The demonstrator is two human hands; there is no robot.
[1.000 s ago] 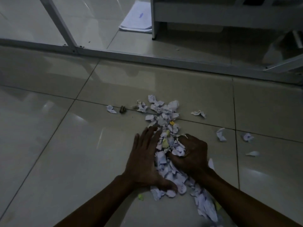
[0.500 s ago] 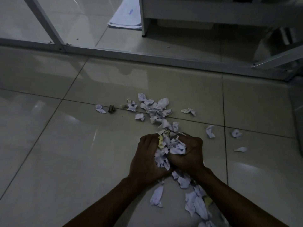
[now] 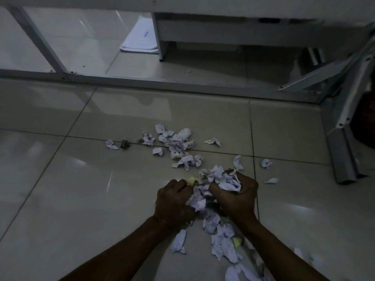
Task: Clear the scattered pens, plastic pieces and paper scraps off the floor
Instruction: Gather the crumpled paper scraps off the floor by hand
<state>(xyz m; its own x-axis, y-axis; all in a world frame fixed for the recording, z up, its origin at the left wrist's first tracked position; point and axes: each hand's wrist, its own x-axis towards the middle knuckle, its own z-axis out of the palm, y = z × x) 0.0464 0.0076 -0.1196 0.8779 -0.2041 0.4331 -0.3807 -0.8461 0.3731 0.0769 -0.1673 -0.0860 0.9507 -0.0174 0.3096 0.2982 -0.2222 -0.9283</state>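
Both hands are low over the tiled floor (image 3: 60, 199), fingers curled in around a bunch of crumpled paper scraps (image 3: 221, 181) gathered between them. The left hand (image 3: 172, 201) is fisted against the left side of the bunch, with a yellowish scrap (image 3: 191, 181) showing just past its knuckles. The right hand (image 3: 238, 196) grips a thick wad that bulges above its fingers. Below the wrists, more loose scraps (image 3: 221, 242) trail toward the bottom edge, one long piece (image 3: 179, 242) lying just beside the left forearm. Farther away, a cluster of white scraps (image 3: 176, 141) lies across a grout line, with single bits well apart to the right (image 3: 266, 163) and to the left (image 3: 111, 144). A small dark object (image 3: 125, 144) sits just beside that left bit; what it is cannot be told. Beyond, a metal frame rail (image 3: 142, 81) crosses the floor, and a stack of paper sheets (image 3: 140, 42) lies behind it next to a white furniture leg (image 3: 158, 37).
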